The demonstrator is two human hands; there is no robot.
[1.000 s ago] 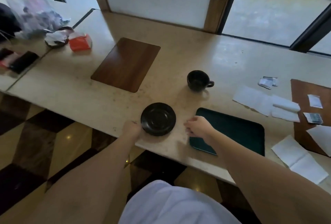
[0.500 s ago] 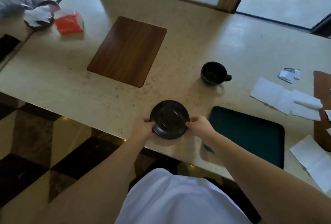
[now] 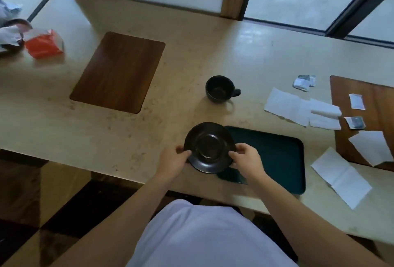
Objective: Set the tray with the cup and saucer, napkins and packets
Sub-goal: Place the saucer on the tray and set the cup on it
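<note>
Both hands grip a black saucer [image 3: 210,147] at the counter's [image 3: 191,57] near edge.
Left hand [image 3: 174,161] and right hand [image 3: 245,160] pinch opposite rims, overlapping the green tray's [image 3: 277,160] left corner; no readable writing.

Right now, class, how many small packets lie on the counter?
3: a crumpled packet beyond the napkins, a white packet and a dark packet on the right wooden mat. Others may be outside the frame.

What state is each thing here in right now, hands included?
saucer: upright, gripped at both sides, overlapping the tray's left edge
left hand: grips the saucer's left rim
right hand: grips the saucer's right rim
cup: upright, looks empty, on the counter
tray: flat, nothing resting in it
napkins: loose on the counter
packets: scattered, off the tray
</note>
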